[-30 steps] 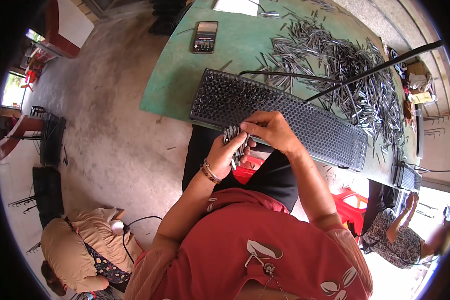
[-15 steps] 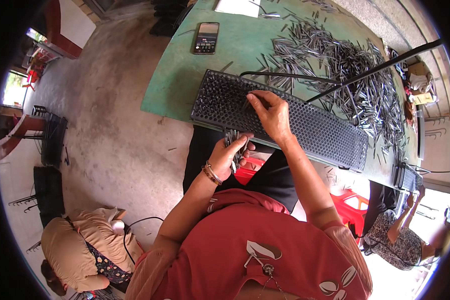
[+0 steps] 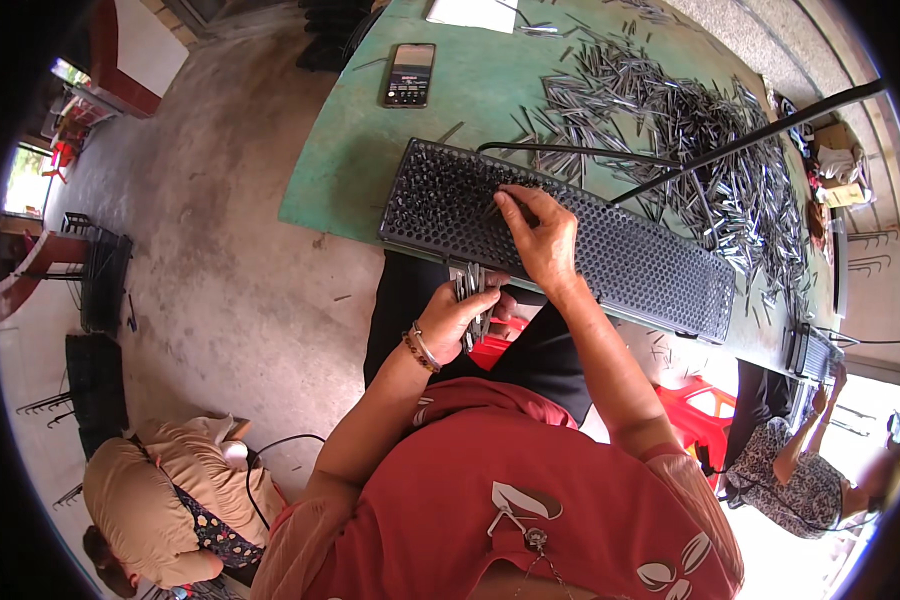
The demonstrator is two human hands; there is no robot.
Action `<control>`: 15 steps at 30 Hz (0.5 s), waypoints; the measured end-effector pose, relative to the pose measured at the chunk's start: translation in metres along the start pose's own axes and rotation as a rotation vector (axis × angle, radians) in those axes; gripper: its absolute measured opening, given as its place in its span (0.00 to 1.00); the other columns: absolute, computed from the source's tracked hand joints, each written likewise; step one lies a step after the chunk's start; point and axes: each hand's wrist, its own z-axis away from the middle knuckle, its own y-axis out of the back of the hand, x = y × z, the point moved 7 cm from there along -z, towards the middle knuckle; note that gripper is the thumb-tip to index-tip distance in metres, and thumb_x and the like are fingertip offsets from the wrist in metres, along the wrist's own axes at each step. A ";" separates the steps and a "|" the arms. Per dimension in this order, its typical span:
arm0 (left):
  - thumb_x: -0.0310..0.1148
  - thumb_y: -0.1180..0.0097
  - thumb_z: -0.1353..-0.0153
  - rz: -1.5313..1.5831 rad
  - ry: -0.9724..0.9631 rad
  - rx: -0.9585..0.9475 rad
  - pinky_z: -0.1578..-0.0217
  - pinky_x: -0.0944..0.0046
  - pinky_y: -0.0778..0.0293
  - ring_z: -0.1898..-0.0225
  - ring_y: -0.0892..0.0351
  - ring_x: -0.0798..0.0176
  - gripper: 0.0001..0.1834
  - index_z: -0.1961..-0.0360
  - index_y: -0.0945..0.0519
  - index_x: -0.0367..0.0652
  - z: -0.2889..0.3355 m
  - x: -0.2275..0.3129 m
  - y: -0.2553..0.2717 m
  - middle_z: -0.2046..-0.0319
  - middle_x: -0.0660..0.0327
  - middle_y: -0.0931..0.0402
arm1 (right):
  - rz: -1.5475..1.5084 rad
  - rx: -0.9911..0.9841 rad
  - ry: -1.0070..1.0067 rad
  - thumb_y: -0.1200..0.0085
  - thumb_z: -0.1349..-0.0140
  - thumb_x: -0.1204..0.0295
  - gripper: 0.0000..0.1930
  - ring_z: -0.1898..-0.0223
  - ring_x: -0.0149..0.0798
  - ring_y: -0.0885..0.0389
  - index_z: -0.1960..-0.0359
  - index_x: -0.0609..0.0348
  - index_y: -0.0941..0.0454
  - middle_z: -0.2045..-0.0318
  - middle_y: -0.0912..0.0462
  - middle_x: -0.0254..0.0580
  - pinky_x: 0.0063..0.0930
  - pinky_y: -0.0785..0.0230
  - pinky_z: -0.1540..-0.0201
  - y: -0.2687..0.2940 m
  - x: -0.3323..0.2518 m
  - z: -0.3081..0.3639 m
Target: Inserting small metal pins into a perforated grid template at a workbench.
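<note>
A long black tray (image 3: 660, 268) full of round holes lies along the near edge of the green table. Dark thin pieces stand in many holes at its left end. My left hand (image 3: 455, 318), just below the tray's near edge, is closed round a bundle of thin metal rods (image 3: 472, 290). Over the left-middle part of the tray, my right hand (image 3: 545, 238) has thumb and forefinger pinched together at the holes. Whatever is between those fingertips is too small and dark to make out.
A big heap of loose metal rods (image 3: 660, 110) covers the right side of the green table (image 3: 335, 165). A phone (image 3: 410, 75) lies at its far left. A black bar (image 3: 750, 140) slants over the heap. Two other people (image 3: 170, 490) sit at left and right.
My left hand has turned a little, and its fingers have shifted round the bundle of rods. The right hand stays at nearly the same spot over the tray.
</note>
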 end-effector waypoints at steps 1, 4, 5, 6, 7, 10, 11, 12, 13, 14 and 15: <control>0.31 0.45 0.39 0.037 0.016 -0.022 0.65 0.63 0.21 0.67 0.20 0.65 0.16 0.50 0.26 0.37 0.001 0.000 -0.003 0.67 0.58 0.21 | 0.031 0.009 0.085 0.39 0.44 0.73 0.08 0.74 0.36 0.19 0.64 0.63 0.19 0.69 0.17 0.45 0.25 0.28 0.69 0.000 -0.004 0.000; 0.31 0.46 0.38 0.082 0.046 -0.044 0.61 0.58 0.20 0.65 0.19 0.62 0.16 0.50 0.26 0.36 0.001 -0.002 -0.005 0.67 0.57 0.21 | 0.033 -0.006 0.125 0.39 0.45 0.73 0.08 0.72 0.41 0.19 0.64 0.63 0.19 0.69 0.17 0.45 0.27 0.27 0.69 0.001 -0.008 0.001; 0.31 0.47 0.38 0.091 0.061 -0.044 0.59 0.56 0.20 0.64 0.19 0.60 0.16 0.50 0.27 0.36 0.001 -0.003 -0.005 0.67 0.57 0.21 | 0.002 -0.029 0.079 0.39 0.45 0.74 0.08 0.71 0.43 0.18 0.65 0.63 0.19 0.69 0.17 0.46 0.28 0.27 0.68 -0.001 -0.006 0.001; 0.31 0.47 0.38 0.091 0.061 -0.044 0.59 0.56 0.20 0.64 0.19 0.60 0.16 0.50 0.27 0.36 0.001 -0.003 -0.005 0.67 0.57 0.21 | 0.002 -0.029 0.079 0.39 0.45 0.74 0.08 0.71 0.43 0.18 0.65 0.63 0.19 0.69 0.17 0.46 0.28 0.27 0.68 -0.002 -0.004 0.001; 0.30 0.47 0.38 0.080 0.062 -0.041 0.59 0.56 0.20 0.65 0.19 0.60 0.16 0.50 0.27 0.36 0.001 -0.002 -0.006 0.66 0.56 0.21 | 0.021 -0.019 0.141 0.39 0.45 0.74 0.08 0.71 0.44 0.18 0.65 0.63 0.19 0.69 0.17 0.45 0.29 0.26 0.68 -0.003 -0.005 0.002; 0.29 0.47 0.38 0.064 0.070 -0.035 0.61 0.58 0.20 0.65 0.19 0.60 0.15 0.50 0.27 0.36 0.003 -0.001 -0.007 0.66 0.56 0.21 | 0.065 -0.041 0.216 0.39 0.46 0.74 0.08 0.69 0.43 0.18 0.64 0.63 0.19 0.67 0.18 0.44 0.29 0.26 0.66 -0.006 -0.005 0.006; 0.29 0.47 0.38 0.060 0.077 -0.030 0.62 0.59 0.20 0.66 0.19 0.60 0.15 0.50 0.27 0.36 0.003 -0.002 -0.007 0.66 0.56 0.21 | 0.089 -0.074 0.229 0.39 0.45 0.75 0.09 0.67 0.41 0.18 0.63 0.62 0.18 0.66 0.18 0.43 0.28 0.26 0.65 -0.009 -0.006 0.008; 0.29 0.47 0.38 0.061 0.076 -0.030 0.62 0.59 0.20 0.66 0.19 0.60 0.15 0.50 0.27 0.36 0.003 -0.002 -0.007 0.66 0.56 0.21 | 0.089 -0.075 0.229 0.39 0.45 0.75 0.09 0.67 0.41 0.18 0.63 0.62 0.18 0.66 0.18 0.43 0.28 0.26 0.65 -0.010 -0.007 0.009; 0.29 0.47 0.38 0.023 0.070 -0.035 0.63 0.60 0.21 0.66 0.19 0.60 0.16 0.50 0.27 0.36 0.002 -0.001 -0.006 0.65 0.55 0.21 | 0.105 -0.076 0.240 0.39 0.46 0.75 0.09 0.67 0.42 0.19 0.63 0.62 0.18 0.66 0.19 0.43 0.29 0.26 0.65 -0.010 -0.011 0.009; 0.28 0.47 0.38 -0.014 0.063 -0.041 0.64 0.62 0.21 0.66 0.19 0.60 0.16 0.50 0.27 0.35 0.002 -0.001 -0.006 0.65 0.55 0.21 | 0.122 -0.078 0.251 0.39 0.47 0.75 0.09 0.67 0.43 0.19 0.63 0.62 0.18 0.65 0.20 0.43 0.30 0.26 0.64 -0.011 -0.014 0.009; 0.28 0.47 0.38 -0.014 0.062 -0.040 0.64 0.62 0.21 0.66 0.19 0.60 0.16 0.50 0.27 0.35 0.002 -0.001 -0.006 0.65 0.55 0.21 | 0.121 -0.079 0.251 0.39 0.47 0.75 0.09 0.67 0.43 0.19 0.63 0.62 0.18 0.65 0.20 0.43 0.30 0.26 0.64 -0.011 -0.013 0.010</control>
